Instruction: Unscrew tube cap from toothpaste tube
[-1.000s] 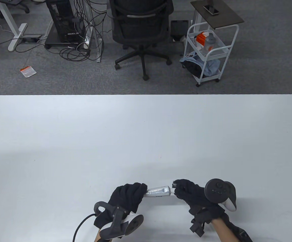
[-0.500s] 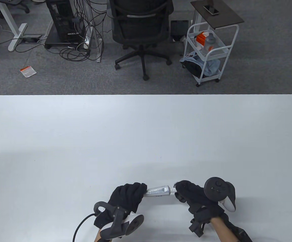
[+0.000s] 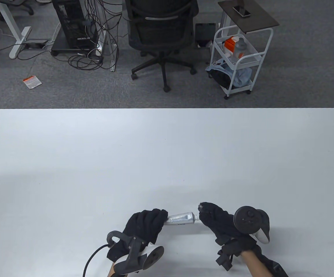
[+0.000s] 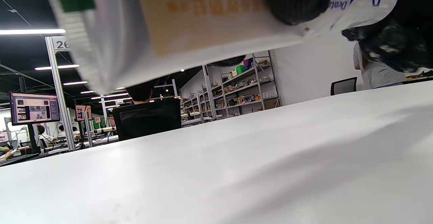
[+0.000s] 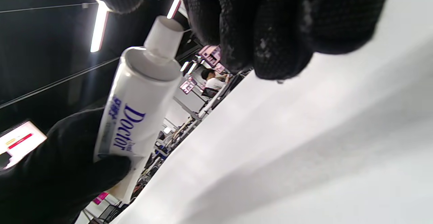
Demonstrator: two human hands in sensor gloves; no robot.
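An office-like lab; office chair [image 3: 161, 31], computer tower [image 3: 71, 24], stocked shelving [image 4: 250, 88], monitors [image 4: 33, 108]

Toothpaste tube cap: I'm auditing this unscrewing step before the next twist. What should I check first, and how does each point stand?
1. Black-gloved left hand grips the white toothpaste tube with blue lettering: ok.
2. Tube held off the white table: ok.
3. Small white screw cap on the tube's neck: ok.
4. Cap end points toward the black-gloved right hand: ok.
5. Right hand pinches the cap: cannot tell; thumb and fingers flank it, but contact is not visible.
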